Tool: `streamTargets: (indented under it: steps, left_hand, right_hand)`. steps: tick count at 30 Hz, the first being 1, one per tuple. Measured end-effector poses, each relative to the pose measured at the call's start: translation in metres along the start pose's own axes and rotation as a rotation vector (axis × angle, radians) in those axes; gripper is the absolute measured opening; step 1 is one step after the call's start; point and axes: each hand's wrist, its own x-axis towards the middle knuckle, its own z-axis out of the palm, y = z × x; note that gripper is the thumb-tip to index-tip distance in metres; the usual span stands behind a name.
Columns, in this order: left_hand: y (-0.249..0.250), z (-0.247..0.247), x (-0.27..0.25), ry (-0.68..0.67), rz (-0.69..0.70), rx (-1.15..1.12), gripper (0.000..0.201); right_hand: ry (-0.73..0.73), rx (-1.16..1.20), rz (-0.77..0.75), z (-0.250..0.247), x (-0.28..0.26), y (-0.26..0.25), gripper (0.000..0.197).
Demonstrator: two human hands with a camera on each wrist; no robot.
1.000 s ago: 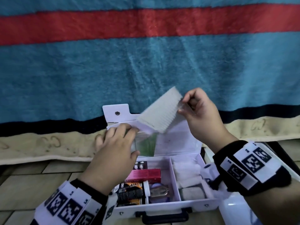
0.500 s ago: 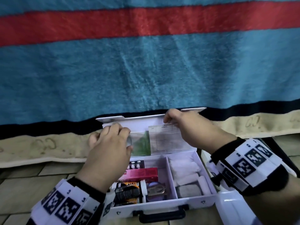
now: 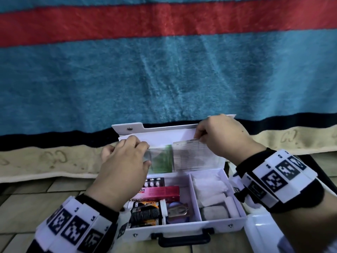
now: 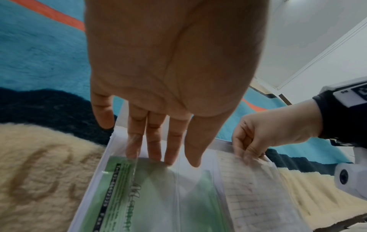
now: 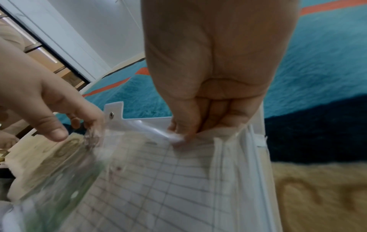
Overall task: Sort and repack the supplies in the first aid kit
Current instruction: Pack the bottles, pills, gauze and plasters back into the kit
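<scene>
The blanket [image 3: 164, 79] hangs behind the open kit [image 3: 184, 229] on the floor. Inside its lid [image 3: 164, 134], the left hand [image 3: 122, 167] lies with straight fingers on the clear pocket [image 4: 178, 196]; the right hand [image 3: 222, 137] pinches the lined sheet [image 5: 158, 180].

White pad [image 5: 234, 157] now inside lid pocket [image 3: 191, 157].
</scene>
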Motion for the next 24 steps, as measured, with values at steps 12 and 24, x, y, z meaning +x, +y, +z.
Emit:
streamTargets:
  steps: [12, 24]
  left_hand:
    - [-0.0009, -0.0043, 0.0032, -0.018, -0.004, 0.037, 0.029]
    - [-0.0018, -0.0046, 0.0045, -0.037, -0.001, 0.040, 0.028]
  right_hand:
    - [-0.001, 0.017, -0.020, -0.0016, -0.0045, -0.0045, 0.025]
    - [0.014, 0.019, 0.009, -0.0021, -0.0051, 0.0001, 0.027]
